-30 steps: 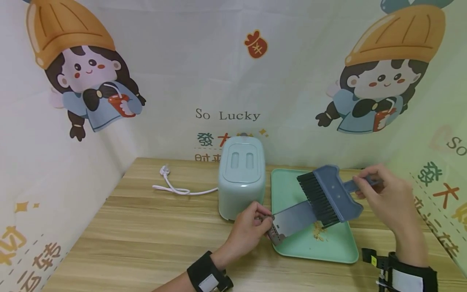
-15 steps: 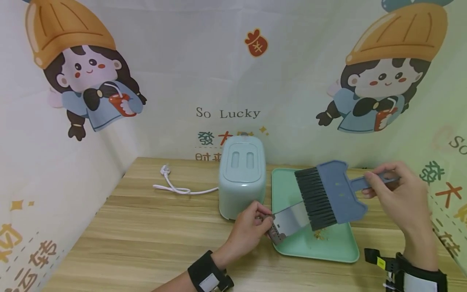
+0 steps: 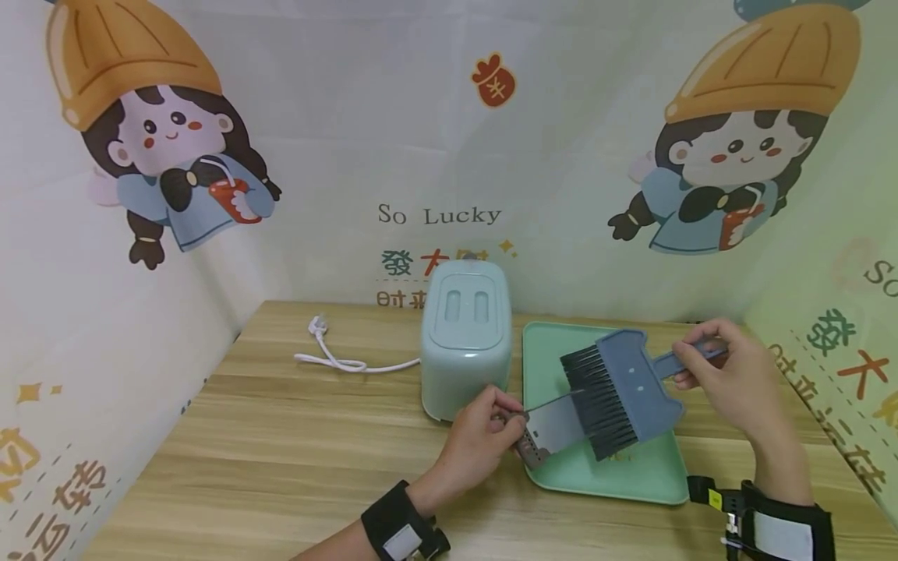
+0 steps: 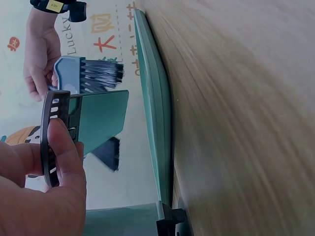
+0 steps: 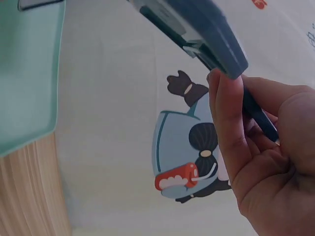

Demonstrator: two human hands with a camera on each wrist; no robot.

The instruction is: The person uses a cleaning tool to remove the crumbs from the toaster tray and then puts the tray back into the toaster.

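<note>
My left hand (image 3: 477, 440) pinches the slotted dark end of a metal crumb tray (image 3: 557, 425), which slants out over the light green serving tray (image 3: 596, 485). In the left wrist view, the crumb tray (image 4: 106, 115) is raised above the serving tray's rim. My right hand (image 3: 737, 382) holds a blue cleaning brush (image 3: 637, 386) by its handle. Its black bristles overlap the far part of the crumb tray in the head view. A few crumbs (image 3: 619, 457) show on the serving tray below the bristles; the brush partly hides them.
A pale mint toaster (image 3: 465, 374) with a lidded top stands left of the serving tray, close behind my left hand. Its white cord (image 3: 351, 366) runs left to a plug. A printed cloth (image 3: 337, 117) hangs behind the wooden table (image 3: 295, 444).
The brush swung up and to the right, then came back left and down over the crumb tray. My left hand and the crumb tray stay in place.
</note>
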